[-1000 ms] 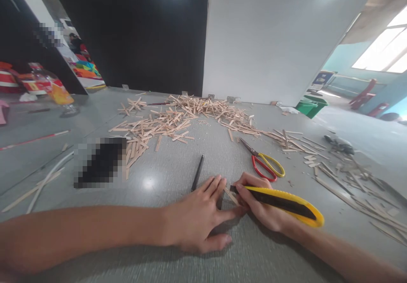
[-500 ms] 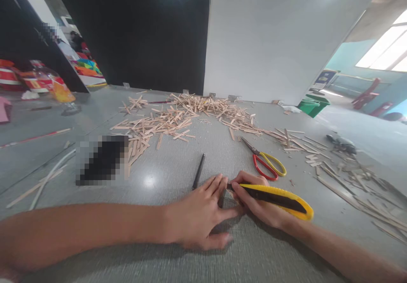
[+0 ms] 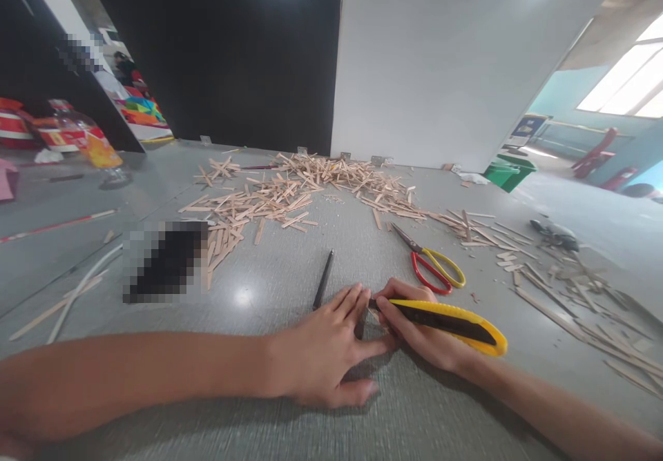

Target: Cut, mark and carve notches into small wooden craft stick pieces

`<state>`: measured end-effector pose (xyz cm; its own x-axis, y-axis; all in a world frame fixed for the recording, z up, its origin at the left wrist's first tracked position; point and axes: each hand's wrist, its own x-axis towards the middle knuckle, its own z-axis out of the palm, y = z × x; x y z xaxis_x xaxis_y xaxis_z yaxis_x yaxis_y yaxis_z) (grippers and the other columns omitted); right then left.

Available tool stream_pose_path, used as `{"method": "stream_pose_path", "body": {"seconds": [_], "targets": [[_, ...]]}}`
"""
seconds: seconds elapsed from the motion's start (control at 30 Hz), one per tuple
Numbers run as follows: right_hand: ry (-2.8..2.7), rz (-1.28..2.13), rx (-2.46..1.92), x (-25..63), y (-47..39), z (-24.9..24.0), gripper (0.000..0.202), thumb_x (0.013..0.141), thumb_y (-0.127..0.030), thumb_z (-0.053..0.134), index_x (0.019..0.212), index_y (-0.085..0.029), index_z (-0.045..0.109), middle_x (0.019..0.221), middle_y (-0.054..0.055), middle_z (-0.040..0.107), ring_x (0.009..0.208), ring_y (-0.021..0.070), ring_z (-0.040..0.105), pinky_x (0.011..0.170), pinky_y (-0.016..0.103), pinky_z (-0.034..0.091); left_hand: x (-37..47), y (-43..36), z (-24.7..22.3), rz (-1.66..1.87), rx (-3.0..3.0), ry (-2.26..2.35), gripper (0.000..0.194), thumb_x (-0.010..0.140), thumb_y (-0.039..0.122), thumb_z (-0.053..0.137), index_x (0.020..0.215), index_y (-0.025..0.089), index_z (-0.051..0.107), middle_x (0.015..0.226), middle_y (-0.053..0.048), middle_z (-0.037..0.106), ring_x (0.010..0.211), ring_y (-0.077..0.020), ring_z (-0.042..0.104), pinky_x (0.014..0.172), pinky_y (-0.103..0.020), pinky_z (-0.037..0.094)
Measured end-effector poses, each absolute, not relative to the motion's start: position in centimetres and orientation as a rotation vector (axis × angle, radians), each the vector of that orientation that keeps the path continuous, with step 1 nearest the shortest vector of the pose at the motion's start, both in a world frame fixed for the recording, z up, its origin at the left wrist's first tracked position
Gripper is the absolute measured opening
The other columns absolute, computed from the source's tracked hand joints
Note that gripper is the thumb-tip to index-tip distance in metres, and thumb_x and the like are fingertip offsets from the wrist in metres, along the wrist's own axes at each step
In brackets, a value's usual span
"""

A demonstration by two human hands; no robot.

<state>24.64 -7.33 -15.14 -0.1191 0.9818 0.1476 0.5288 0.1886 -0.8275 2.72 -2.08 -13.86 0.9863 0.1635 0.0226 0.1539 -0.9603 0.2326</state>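
My right hand [image 3: 419, 323] is closed round a yellow and black utility knife [image 3: 450, 324], its blade end pointing left close to my left fingertips. Flat on the grey table [image 3: 280, 419] lies my left hand [image 3: 331, 350], with the thumb and forefinger spread; a small wooden piece [image 3: 373, 315] shows partly between the two hands. A dark pen [image 3: 324, 280] rests just beyond my left fingers. Scissors [image 3: 438, 268] with one red and one yellow handle lie beyond my right hand.
Thin wooden strips [image 3: 274, 199] are heaped across the table's far side, with more strips [image 3: 580, 309] at the right. A blurred black object [image 3: 168, 261] and a white cable [image 3: 83, 285] lie left. A bottle [image 3: 93, 143] stands far left. Upright panels [image 3: 456, 61] rise behind.
The knife's handle end has shifted very slightly left with my right hand. My left hand stays in place.
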Motion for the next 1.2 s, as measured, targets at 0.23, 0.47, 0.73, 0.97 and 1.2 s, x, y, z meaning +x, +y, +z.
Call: {"method": "stream_pose_path", "body": {"seconds": [0.23, 0.47, 0.73, 0.97, 1.2], "targets": [[-1.755, 0.798, -1.427, 24.55, -7.35, -14.89, 0.038, 0.104, -0.049, 0.052, 0.078, -0.023, 0.058, 0.066, -0.001, 0.063, 0.058, 0.0146, 0.052, 0.053, 0.028, 0.039, 2.62, -2.09, -14.04, 0.094, 2.886, 0.229, 0.068, 0.100, 0.052, 0.055, 0.160, 0.025, 0.038, 0.170, -0.026, 0.018, 0.153, -0.0521, 0.016, 0.123, -0.067, 0.024], [-1.763, 0.780, -1.444, 24.49, -7.35, -14.89, 0.036, 0.104, -0.047, 0.053, 0.079, -0.023, 0.059, 0.070, 0.000, 0.066, 0.061, 0.0153, 0.055, 0.059, 0.030, 0.041, 2.64, -2.10, -14.01, 0.087, 2.899, 0.225, 0.067, 0.100, 0.052, 0.053, 0.159, 0.022, 0.041, 0.167, -0.030, 0.022, 0.153, -0.0526, 0.016, 0.123, -0.066, 0.024], [-1.764, 0.798, -1.435, 24.60, -7.48, -15.08, 0.038, 0.105, -0.050, 0.052, 0.080, -0.023, 0.058, 0.071, -0.001, 0.062, 0.061, 0.0151, 0.053, 0.056, 0.029, 0.039, 2.57, -2.11, -13.94, 0.084, 2.891, 0.226, 0.067, 0.101, 0.053, 0.052, 0.159, 0.022, 0.040, 0.167, -0.031, 0.021, 0.153, -0.0521, 0.015, 0.123, -0.065, 0.024], [-1.796, 0.751, -1.389, 24.32, -7.34, -15.08, 0.044, 0.106, -0.050, 0.049, 0.072, -0.023, 0.052, 0.065, -0.002, 0.054, 0.058, 0.0144, 0.046, 0.056, 0.030, 0.037, 2.61, -1.99, -14.25, 0.109, 2.877, 0.224, 0.067, 0.100, 0.052, 0.055, 0.158, 0.023, 0.041, 0.170, -0.025, 0.015, 0.153, -0.0523, 0.017, 0.123, -0.067, 0.024], [-1.811, 0.713, -1.376, 24.26, -7.31, -15.19, 0.044, 0.106, -0.047, 0.047, 0.069, -0.024, 0.047, 0.061, -0.004, 0.047, 0.058, 0.0154, 0.041, 0.058, 0.033, 0.035, 2.57, -2.13, -14.27, 0.122, 2.875, 0.254, 0.064, 0.098, 0.053, 0.058, 0.153, 0.023, 0.048, 0.172, -0.021, 0.015, 0.155, -0.0502, 0.018, 0.123, -0.066, 0.026]]}}
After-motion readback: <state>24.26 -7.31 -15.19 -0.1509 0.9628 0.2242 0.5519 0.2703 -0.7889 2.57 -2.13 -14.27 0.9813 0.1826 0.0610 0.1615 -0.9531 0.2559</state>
